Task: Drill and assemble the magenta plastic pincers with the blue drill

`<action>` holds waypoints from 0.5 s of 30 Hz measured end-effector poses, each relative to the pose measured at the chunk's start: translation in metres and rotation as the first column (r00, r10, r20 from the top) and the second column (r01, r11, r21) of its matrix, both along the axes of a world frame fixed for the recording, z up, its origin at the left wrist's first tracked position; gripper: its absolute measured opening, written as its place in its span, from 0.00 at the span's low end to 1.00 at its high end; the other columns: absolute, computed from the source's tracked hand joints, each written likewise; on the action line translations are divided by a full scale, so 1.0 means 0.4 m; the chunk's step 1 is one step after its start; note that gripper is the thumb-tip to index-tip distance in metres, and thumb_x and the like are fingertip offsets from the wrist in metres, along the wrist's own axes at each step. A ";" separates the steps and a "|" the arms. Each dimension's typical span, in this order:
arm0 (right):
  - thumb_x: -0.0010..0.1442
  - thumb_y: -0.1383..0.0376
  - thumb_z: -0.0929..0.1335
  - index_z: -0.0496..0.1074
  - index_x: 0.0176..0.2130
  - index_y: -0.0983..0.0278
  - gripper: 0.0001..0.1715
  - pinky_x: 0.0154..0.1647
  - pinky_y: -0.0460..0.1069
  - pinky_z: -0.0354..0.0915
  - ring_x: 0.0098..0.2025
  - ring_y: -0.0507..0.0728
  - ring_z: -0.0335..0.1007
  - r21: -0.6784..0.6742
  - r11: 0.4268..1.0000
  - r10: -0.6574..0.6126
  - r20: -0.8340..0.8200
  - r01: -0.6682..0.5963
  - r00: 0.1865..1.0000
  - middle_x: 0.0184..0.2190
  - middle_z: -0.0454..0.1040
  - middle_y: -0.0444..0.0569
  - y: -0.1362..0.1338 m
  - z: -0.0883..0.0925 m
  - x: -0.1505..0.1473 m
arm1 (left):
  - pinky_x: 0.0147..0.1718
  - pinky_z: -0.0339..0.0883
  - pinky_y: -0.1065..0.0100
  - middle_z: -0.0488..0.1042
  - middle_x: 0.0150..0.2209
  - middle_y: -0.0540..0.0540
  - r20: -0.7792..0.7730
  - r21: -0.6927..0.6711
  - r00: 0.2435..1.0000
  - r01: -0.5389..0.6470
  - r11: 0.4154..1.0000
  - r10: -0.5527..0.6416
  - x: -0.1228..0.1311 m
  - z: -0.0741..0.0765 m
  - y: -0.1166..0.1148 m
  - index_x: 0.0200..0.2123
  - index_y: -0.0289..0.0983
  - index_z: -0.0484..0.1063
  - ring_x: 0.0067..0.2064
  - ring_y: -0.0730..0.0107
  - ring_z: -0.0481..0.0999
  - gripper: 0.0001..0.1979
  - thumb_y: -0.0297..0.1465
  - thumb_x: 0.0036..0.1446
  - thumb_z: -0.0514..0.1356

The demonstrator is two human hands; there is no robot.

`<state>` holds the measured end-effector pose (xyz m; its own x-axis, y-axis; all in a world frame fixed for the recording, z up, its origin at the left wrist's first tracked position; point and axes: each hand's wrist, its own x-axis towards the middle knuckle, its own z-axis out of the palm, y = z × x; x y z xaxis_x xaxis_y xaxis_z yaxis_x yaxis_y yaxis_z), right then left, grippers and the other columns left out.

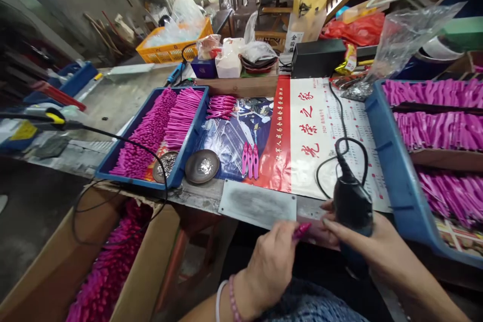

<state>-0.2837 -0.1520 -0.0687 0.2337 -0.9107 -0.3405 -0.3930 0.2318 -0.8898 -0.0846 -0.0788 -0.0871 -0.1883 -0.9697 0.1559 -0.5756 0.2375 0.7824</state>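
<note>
My left hand (272,261) is closed around a pink plastic piece (302,231), whose tip pokes out toward the right. My right hand (372,241) grips a black corded electric tool (351,201) held upright just right of that piece. Both hands hover at the near edge of the table, over a grey metal plate (258,205). Two pink pieces (250,159) lie together on the poster ahead. A small round metal dish (202,166) with tiny shiny bits sits left of them.
A blue tray (181,161) of pink pieces stands at the left, another blue tray (396,181) at the right. A cardboard box (147,271) of pink pieces sits below the table on the left. A calendar poster (313,131) covers the middle. Clutter and an orange crate (169,50) lie behind.
</note>
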 end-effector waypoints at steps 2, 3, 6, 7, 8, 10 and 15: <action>0.53 0.38 0.67 0.66 0.42 0.63 0.34 0.34 0.54 0.66 0.34 0.65 0.73 -0.126 0.987 0.054 -0.356 -0.105 0.933 0.30 0.74 0.50 -0.038 0.003 0.003 | 0.40 0.74 0.66 0.73 0.43 0.41 -0.154 0.137 0.978 -0.121 0.983 0.141 0.036 0.015 -0.047 0.50 0.35 0.68 0.41 0.67 0.77 0.13 0.26 0.64 0.50; 0.55 0.38 0.66 0.65 0.43 0.62 0.33 0.33 0.55 0.64 0.36 0.67 0.73 -0.148 0.970 0.084 -0.541 -0.192 0.837 0.32 0.74 0.50 -0.058 0.002 0.007 | 0.38 0.74 0.68 0.73 0.42 0.41 -0.217 0.203 0.949 -0.186 0.961 0.230 0.058 0.019 -0.079 0.49 0.35 0.69 0.38 0.69 0.76 0.12 0.28 0.64 0.51; 0.62 0.43 0.65 0.61 0.44 0.61 0.26 0.29 0.54 0.61 0.39 0.68 0.73 -0.114 0.903 0.113 -0.868 -0.415 0.484 0.38 0.72 0.50 -0.113 -0.019 0.031 | 0.35 0.71 0.71 0.76 0.37 0.43 -0.243 0.313 0.857 -0.374 0.873 0.454 0.134 0.014 -0.198 0.48 0.32 0.71 0.35 0.71 0.76 0.13 0.30 0.61 0.56; 0.64 0.45 0.66 0.60 0.43 0.62 0.25 0.30 0.54 0.62 0.40 0.67 0.73 -0.118 0.884 0.099 -0.898 -0.453 0.428 0.40 0.71 0.51 -0.127 -0.030 0.039 | 0.37 0.70 0.71 0.76 0.38 0.42 -0.216 0.299 0.839 -0.431 0.851 0.500 0.158 0.007 -0.240 0.47 0.31 0.72 0.37 0.71 0.76 0.13 0.29 0.59 0.57; 0.64 0.46 0.67 0.60 0.43 0.63 0.24 0.31 0.53 0.63 0.42 0.66 0.72 -0.132 0.870 0.084 -0.910 -0.475 0.407 0.41 0.69 0.52 -0.139 -0.043 0.047 | 0.37 0.69 0.71 0.77 0.38 0.42 -0.190 0.291 0.827 -0.467 0.835 0.529 0.180 -0.001 -0.281 0.46 0.30 0.72 0.36 0.71 0.76 0.13 0.28 0.58 0.58; 0.63 0.46 0.68 0.60 0.43 0.64 0.26 0.33 0.53 0.64 0.44 0.65 0.70 -0.155 0.856 0.064 -0.915 -0.494 0.397 0.40 0.67 0.52 -0.155 -0.069 0.058 | 0.35 0.67 0.71 0.76 0.33 0.44 -0.118 0.271 0.800 -0.544 0.794 0.588 0.218 -0.021 -0.349 0.44 0.30 0.73 0.33 0.72 0.74 0.13 0.28 0.56 0.60; 0.61 0.43 0.67 0.59 0.45 0.65 0.30 0.33 0.54 0.65 0.44 0.64 0.69 -0.171 0.839 0.049 -0.921 -0.517 0.385 0.37 0.65 0.50 -0.158 -0.101 0.063 | 0.34 0.63 0.70 0.74 0.27 0.46 0.070 0.225 0.800 -0.595 0.772 0.596 0.248 -0.050 -0.417 0.35 0.32 0.76 0.30 0.70 0.73 0.06 0.28 0.53 0.64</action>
<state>-0.2584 -0.2153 -0.1091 0.3005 -0.9370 -0.1780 -0.9515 -0.3074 0.0121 0.0146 -0.2455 -0.1072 0.4385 -0.8952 -0.0799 -0.5391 -0.3332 0.7736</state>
